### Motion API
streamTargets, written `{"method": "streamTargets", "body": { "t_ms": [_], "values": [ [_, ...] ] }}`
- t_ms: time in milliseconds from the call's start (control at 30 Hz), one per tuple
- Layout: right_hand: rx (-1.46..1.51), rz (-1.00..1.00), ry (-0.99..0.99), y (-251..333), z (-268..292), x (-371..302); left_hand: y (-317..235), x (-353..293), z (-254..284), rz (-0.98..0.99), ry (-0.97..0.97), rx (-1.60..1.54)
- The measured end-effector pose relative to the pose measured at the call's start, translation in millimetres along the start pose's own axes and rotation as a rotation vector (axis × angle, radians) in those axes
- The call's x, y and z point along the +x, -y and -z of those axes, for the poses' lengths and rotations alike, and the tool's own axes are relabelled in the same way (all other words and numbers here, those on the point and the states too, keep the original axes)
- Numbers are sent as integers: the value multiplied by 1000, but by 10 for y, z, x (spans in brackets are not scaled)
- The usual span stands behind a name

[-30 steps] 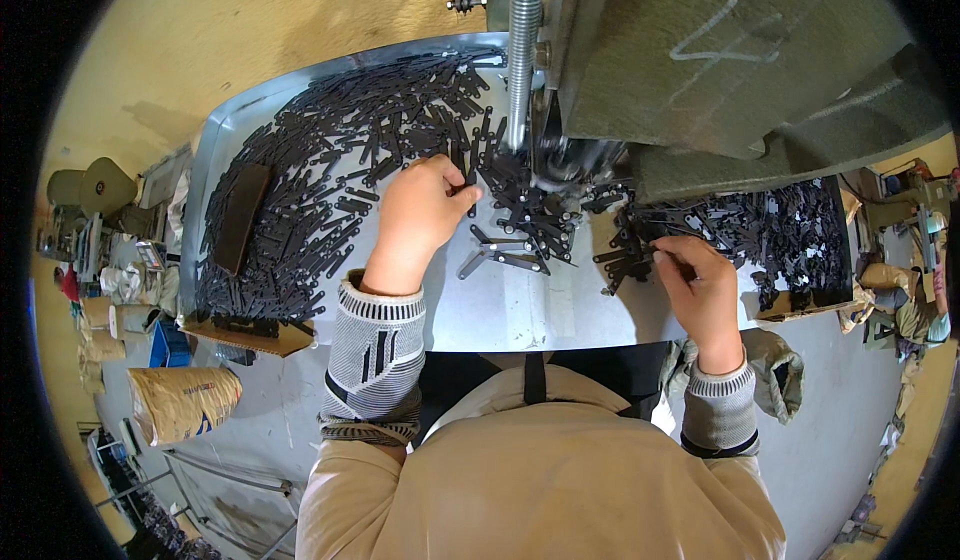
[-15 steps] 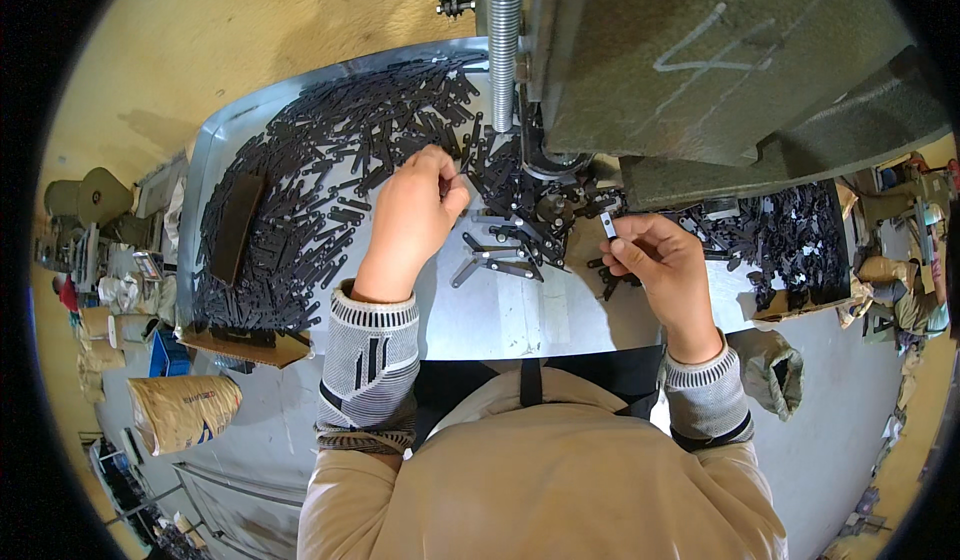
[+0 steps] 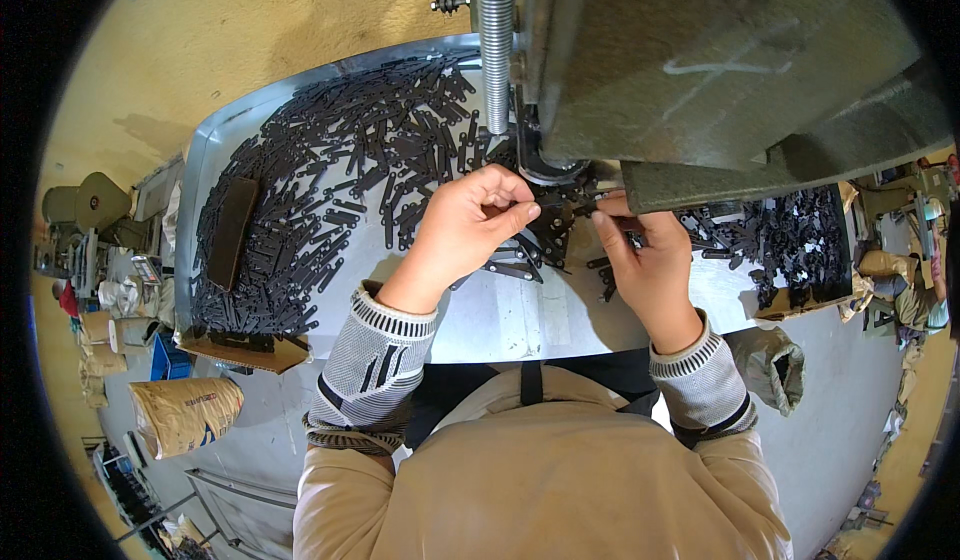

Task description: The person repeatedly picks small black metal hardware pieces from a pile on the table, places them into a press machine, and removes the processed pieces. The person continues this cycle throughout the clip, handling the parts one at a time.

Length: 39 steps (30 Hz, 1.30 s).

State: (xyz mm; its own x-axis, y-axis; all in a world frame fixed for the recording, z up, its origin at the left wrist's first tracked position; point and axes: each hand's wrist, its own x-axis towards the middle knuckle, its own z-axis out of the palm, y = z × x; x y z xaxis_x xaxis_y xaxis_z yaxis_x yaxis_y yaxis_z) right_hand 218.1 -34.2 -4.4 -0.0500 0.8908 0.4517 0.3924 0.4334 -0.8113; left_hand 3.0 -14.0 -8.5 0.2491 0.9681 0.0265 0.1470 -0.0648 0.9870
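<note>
My left hand (image 3: pixel 474 222) is closed in a pinch at the left side of the press's work point, with the thin end of a flat black metal strip (image 3: pixel 549 204) showing past its fingertips. From the right, my right hand (image 3: pixel 648 260) pinches at the same spot, thumb against forefinger. The small metal piece in it is mostly covered by the fingers. Both hands are just below the dark press head (image 3: pixel 720 70), around a dark fixture (image 3: pixel 556 222). Loose black strips (image 3: pixel 515 268) lie in front of that fixture, partly behind my left hand.
A heap of black strips (image 3: pixel 300 160) fills the left of the metal tray table (image 3: pixel 480 335), with a brown block (image 3: pixel 233 232) on it. Smaller dark parts (image 3: pixel 790 235) are piled at the right. A coil spring (image 3: pixel 496 50) hangs beside the press. A paper sack (image 3: pixel 187 412) stands lower left.
My left hand has moved right from the strip heap to the fixture. My right hand has shifted slightly up and left, bringing its small metal piece in beside the fixture.
</note>
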Motion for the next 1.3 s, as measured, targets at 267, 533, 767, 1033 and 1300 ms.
{"method": "streamTargets", "body": {
  "t_ms": [267, 533, 767, 1033, 1300],
  "values": [
    [-264, 124, 242, 69, 4, 114, -123, 7, 79, 209, 9, -43],
    [-242, -133, 189, 95, 536, -19, -62, 19, 75, 209, -31, -177],
    [-384, -17, 348, 58, 804, -266, -26, 29, 79, 206, -32, -238],
    [-331, 1, 404, 35, 746, -216, -87, 22, 113, 211, -18, -270],
    [-140, 10, 353, 84, 214, 317, -79, -46, 133, -88, -281, -225]
  ]
}}
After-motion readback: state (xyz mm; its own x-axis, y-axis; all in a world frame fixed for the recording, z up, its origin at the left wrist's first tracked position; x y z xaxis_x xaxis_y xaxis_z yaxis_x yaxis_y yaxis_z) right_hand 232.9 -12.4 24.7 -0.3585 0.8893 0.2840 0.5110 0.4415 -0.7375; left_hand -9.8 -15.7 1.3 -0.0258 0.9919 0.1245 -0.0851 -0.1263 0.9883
